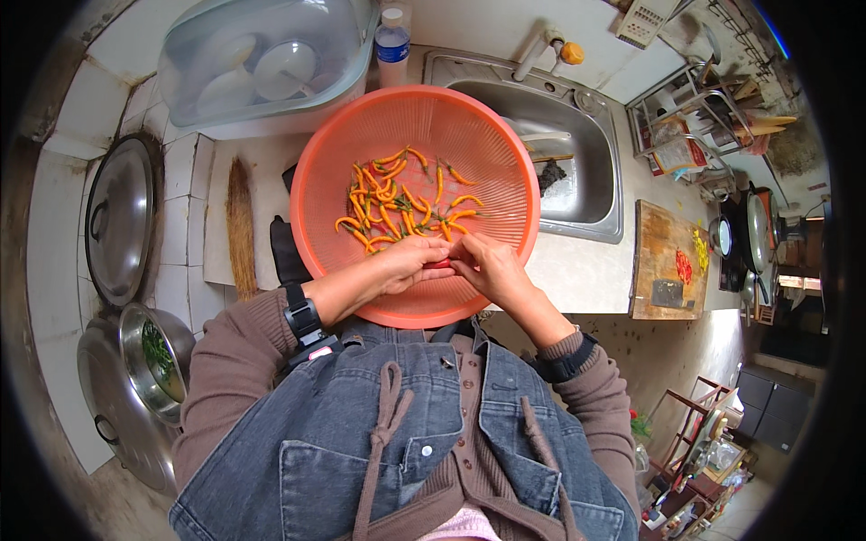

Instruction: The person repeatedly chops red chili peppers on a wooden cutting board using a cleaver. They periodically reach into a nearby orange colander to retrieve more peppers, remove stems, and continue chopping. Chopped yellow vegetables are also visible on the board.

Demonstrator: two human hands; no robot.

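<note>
Over the near side of an orange plastic colander basket (416,95), my two hands meet at a small red chili pepper (438,264). My left hand (411,262) holds it between thumb and fingers. The fingertips of my right hand (488,262) pinch at its right end; the stem there is too small to make out. Several orange-yellow chili peppers (389,191) with green stems lie spread across the basket floor, most of them left of the middle. Part of the near basket wall is hidden behind my hands and wrists.
A steel sink (588,196) with a faucet (538,54) lies behind and right. Further right, a wooden cutting board (646,253) bears a cleaver blade and chopped red and yellow pieces. A hand brush (240,223), a covered dish bin (264,74) and a bottle (392,51) stand left and behind.
</note>
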